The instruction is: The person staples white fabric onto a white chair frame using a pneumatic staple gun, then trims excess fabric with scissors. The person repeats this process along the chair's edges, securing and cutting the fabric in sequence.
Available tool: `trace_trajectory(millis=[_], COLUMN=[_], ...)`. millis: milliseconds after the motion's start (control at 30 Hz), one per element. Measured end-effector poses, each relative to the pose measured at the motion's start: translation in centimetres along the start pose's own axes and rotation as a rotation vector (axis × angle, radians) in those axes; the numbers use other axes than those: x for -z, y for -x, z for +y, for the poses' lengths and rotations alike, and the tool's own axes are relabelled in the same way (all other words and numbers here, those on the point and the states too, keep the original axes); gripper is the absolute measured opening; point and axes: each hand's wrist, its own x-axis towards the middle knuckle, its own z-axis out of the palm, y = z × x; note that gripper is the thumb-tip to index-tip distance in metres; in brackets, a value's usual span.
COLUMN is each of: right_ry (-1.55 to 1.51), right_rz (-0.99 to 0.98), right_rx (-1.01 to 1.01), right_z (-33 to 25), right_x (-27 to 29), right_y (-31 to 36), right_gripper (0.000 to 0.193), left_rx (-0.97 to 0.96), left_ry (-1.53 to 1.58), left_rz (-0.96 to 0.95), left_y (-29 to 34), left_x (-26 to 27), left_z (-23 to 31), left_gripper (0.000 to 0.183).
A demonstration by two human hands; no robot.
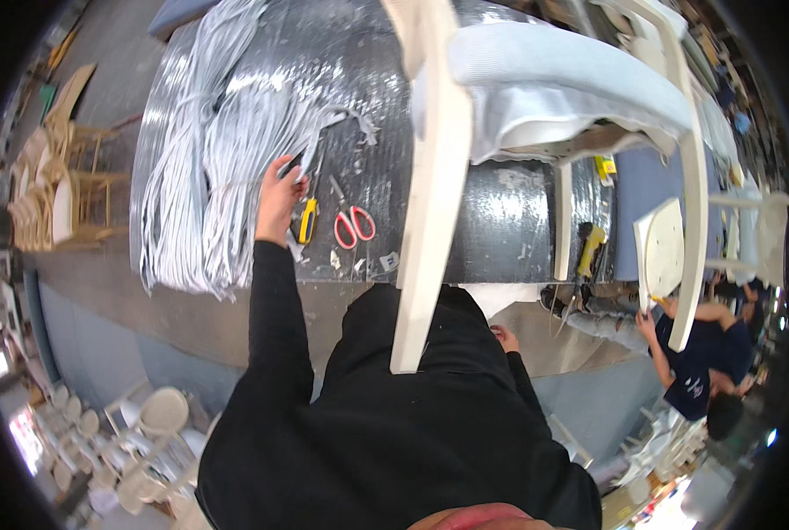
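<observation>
My left hand (279,201) reaches over the table, its fingers closed around a small dark object (295,162) whose kind I cannot make out. It is beside a thick bundle of pale grey fabric strips (196,177). Close to this hand lie a yellow utility knife (308,221) and red-handled scissors (354,227). My right hand (504,337) hangs low beside my lap with its fingers curled; what they hold, if anything, is hidden. An upside-down or tilted cream wooden chair frame (437,168) with a grey upholstered seat (571,71) stands before me.
The table (500,234) has a shiny black wrapped top with scraps on it. A yellow-and-black tool (592,250) lies at its right. Farther right, a person (703,353) handles a cream chair part (659,252). Stacked chairs (50,194) stand at the left.
</observation>
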Motion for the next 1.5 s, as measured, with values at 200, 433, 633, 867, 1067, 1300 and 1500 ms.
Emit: trace_trajectory(millis=[200, 433, 633, 867, 1067, 1300, 1500], right_ry=[-0.207, -0.488, -0.817, -0.889, -0.849, -0.836, -0.881], right_rz=[0.016, -0.152, -0.555, -0.383, -0.112, 0.003, -0.423], right_rx=[0.101, 0.558, 0.802, 0.956, 1.047, 1.078, 1.121], right_z=[-5.2, -21.1, -34.0, -36.1, -36.5, -36.6, -39.1], right_x=[4.2, 14.1, 28.3, 33.6, 33.3, 31.9, 28.8], right_y=[-3.9, -6.0, 5.7, 9.1, 9.5, 9.4, 9.9], right_gripper=[0.032, 0.033, 0.029, 0.024, 0.012, 0.020, 0.084], left_rx=[-0.331, -0.997, -1.511, -1.885, -1.798, -1.058, -0.917], left_ry=[0.122, -0.936, -1.165, -1.359, -1.279, -1.231, -0.966], left_rz=[-0.281, -0.350, -0.509, -0.475, -0.457, -0.768, -0.923], left_y=[11.7, 24.8, 26.9, 29.5, 29.1, 25.8, 25.3], left_x=[-9.4, -26.1, -36.0, -40.8, -41.9, -37.4, -36.1], left_z=[11.9, 19.9, 18.2, 16.1, 16.5, 17.5, 16.1], left_gripper=[0.033, 0.022, 0.027, 0.035, 0.031, 0.028, 0.023])
